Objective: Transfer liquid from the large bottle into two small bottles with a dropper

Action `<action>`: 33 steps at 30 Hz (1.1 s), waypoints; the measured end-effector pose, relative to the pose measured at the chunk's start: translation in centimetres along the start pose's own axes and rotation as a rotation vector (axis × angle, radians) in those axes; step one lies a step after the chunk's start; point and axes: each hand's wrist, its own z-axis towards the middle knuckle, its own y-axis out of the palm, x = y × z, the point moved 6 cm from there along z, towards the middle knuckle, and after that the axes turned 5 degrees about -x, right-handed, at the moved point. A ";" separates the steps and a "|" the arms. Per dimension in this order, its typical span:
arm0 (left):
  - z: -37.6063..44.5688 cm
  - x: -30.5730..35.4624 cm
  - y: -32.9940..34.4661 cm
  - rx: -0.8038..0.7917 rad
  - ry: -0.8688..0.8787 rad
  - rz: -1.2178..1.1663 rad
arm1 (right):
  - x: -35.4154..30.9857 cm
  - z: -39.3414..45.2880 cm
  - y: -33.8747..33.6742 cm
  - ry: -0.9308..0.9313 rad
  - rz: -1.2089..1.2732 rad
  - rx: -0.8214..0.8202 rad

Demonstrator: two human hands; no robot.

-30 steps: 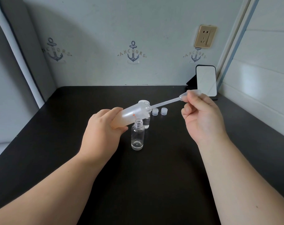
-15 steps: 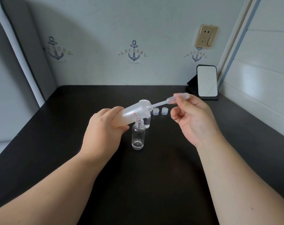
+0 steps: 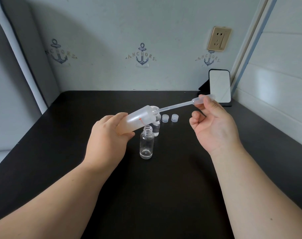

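My left hand grips the large frosted bottle, tilted with its open neck pointing up and to the right. My right hand pinches the bulb of a clear plastic dropper between thumb and fingertip; the dropper's thin stem enters the bottle's neck. Just below the large bottle, a small clear bottle stands open and upright on the black table with a little liquid at its bottom. A second small bottle stands behind it, partly hidden by the large bottle.
Two small clear caps sit on the table right of the bottles. A phone-like slab leans on a dark stand at the back right corner. Walls close in behind and on both sides.
My right hand has drawn back to the right, sliding the dropper partly out of the large bottle's neck after pushing it in. The left hand and small bottles stayed put.
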 end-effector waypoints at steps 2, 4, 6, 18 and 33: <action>0.0 0.0 0.0 -0.003 -0.003 0.001 | 0.0 0.0 -0.3 0.004 0.017 0.017; 0.0 0.0 -0.1 0.002 -0.005 -0.004 | 0.0 0.1 -0.5 0.007 0.039 0.030; 0.0 0.0 -0.2 0.013 -0.013 -0.009 | 0.0 0.1 -0.5 0.011 0.072 0.046; 0.1 -0.6 -0.5 0.043 -0.100 -0.059 | -0.4 0.0 -1.7 -0.019 0.184 0.224; 0.2 -1.0 0.0 -0.015 -0.200 -0.277 | -0.4 -0.1 -1.9 -0.034 0.309 0.264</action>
